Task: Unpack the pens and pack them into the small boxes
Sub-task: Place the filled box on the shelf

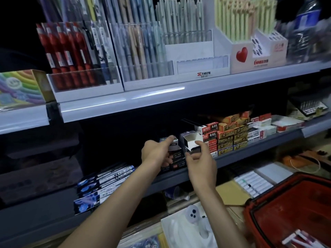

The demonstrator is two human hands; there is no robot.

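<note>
Both my hands reach to the middle shelf. My right hand pinches a small open box, white inside with a dark base, its flap up. My left hand grips a small dark box from the stack of small boxes at the shelf's front. Whether the open box holds pens is hidden. Loose pens lie in the red basket at the lower right.
Red and orange small boxes are stacked to the right on the same shelf. Pen displays fill the top shelf, with a water bottle at its right end. Blue flat packs lie lower left. White packaging sits below.
</note>
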